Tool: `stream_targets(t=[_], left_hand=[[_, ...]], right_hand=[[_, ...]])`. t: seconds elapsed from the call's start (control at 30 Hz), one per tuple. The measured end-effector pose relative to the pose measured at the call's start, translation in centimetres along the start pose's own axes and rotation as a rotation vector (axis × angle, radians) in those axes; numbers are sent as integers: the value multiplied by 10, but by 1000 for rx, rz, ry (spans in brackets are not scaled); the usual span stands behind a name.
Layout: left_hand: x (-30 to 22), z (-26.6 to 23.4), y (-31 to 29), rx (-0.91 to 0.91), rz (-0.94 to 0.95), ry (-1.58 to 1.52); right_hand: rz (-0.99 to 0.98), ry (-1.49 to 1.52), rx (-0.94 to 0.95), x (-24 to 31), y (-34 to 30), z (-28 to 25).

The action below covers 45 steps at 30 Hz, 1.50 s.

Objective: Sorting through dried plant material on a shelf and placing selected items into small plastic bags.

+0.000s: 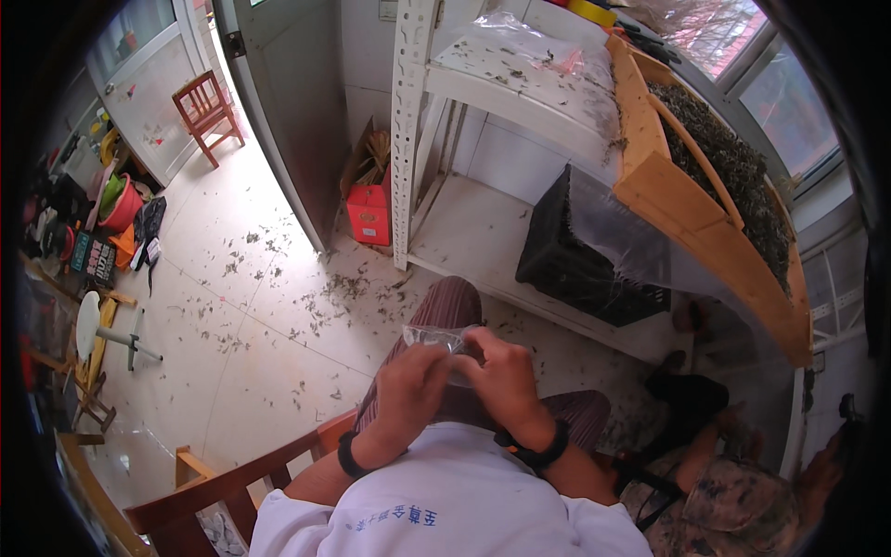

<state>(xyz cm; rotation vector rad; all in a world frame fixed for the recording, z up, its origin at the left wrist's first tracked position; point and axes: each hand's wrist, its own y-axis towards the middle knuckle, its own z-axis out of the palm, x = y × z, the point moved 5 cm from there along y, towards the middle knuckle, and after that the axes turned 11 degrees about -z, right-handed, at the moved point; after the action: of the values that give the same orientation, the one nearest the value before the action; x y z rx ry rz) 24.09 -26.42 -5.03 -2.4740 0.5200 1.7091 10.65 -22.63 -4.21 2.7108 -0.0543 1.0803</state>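
Note:
Above my lap, both hands are closed on a small clear plastic bag (425, 336). My left hand (406, 390) grips its left side with fingers curled in, and my right hand (504, 376) pinches the right side between thumb and fingers. The bag's upper edge shows over the fingertips; its lower part is mostly hidden by my hands. Whether anything is inside it, I cannot tell. Each wrist wears a dark band. To the right, a wooden tray (640, 181) holds a heap of dark, dried, leaf-like bits (710, 130).
A white shelf unit (473, 209) stands ahead, with a black crate (594, 255) on its lower level. A red box (369, 215) stands beside it. Dark bits litter the floor (251, 306). Another person (733, 511) sits close at lower right. A wooden chair (206, 111) is by the door.

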Motion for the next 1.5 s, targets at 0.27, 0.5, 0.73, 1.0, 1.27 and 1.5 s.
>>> stream_targets(t=[0.27,0.5,0.73,1.0,1.27,1.5], left_hand=[[17,-12,6,-50,-110,-145],[25,-18,7,-17,-262,-261],[25,-16,5,10,-204,-301],[11,-16,2,13,-88,-208],[8,-17,2,30,-108,-258],[19,-22,10,66,-381,-482]], right_hand=[[-273,31,-56,10,5,-11],[-436,-151,-78,27,33,-37],[-252,188,247,-5,44,10],[-310,-39,162,-8,48,38],[-267,-195,173,-4,49,46],[-26,499,197,3,43,-5]])
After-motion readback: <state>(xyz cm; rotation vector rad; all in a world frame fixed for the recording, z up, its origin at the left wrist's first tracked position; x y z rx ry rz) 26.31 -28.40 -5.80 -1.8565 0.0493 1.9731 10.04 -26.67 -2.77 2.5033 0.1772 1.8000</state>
